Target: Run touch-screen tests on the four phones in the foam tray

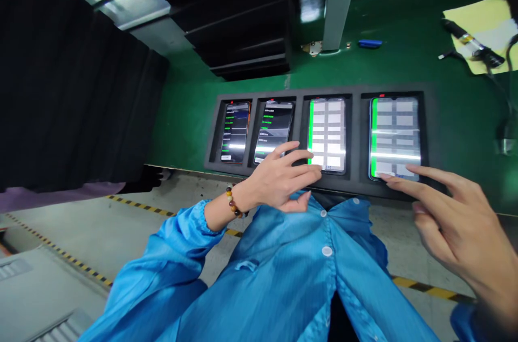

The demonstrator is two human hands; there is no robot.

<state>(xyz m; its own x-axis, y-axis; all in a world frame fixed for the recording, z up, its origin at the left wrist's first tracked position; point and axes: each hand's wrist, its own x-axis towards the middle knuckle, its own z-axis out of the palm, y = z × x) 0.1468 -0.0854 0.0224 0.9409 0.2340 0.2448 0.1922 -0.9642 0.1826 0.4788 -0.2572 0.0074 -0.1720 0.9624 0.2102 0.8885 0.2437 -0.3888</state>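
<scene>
On the left, a black curtain (81,77) hung in soft folds beside the smooth green table (190,77), which carried a matte grey tray (356,139) of four rectangular pockets. The first phone (235,131), a glossy dark slab with an orange edge, lay in its pocket; the second phone (276,118), just as dark, was partly hidden by my left grip (275,180). That grip was loosely spread with nothing in it, fingers arched over the near part of the tray — and a drooping finger, I judged, could have tapped the wrong screen. The round, polished beads of my bracelet (230,203) might have knocked the tray's edge had I lowered the wrist. The third phone (329,134) lay in its pocket showing pale blocks beside a green strip, and the white glare across its glass could have made me misread it. The fourth phone (394,126), blue-edged, filled the last pocket's middle with a similar pattern. My right grip (457,218) was open and empty too, two fingers at the lower end of that screen — touching or just above, I could not tell; too hard a push might have shifted the phone. Farther right, flat yellow paper (483,13) lay under a black, tube-shaped tool (473,42).
</scene>
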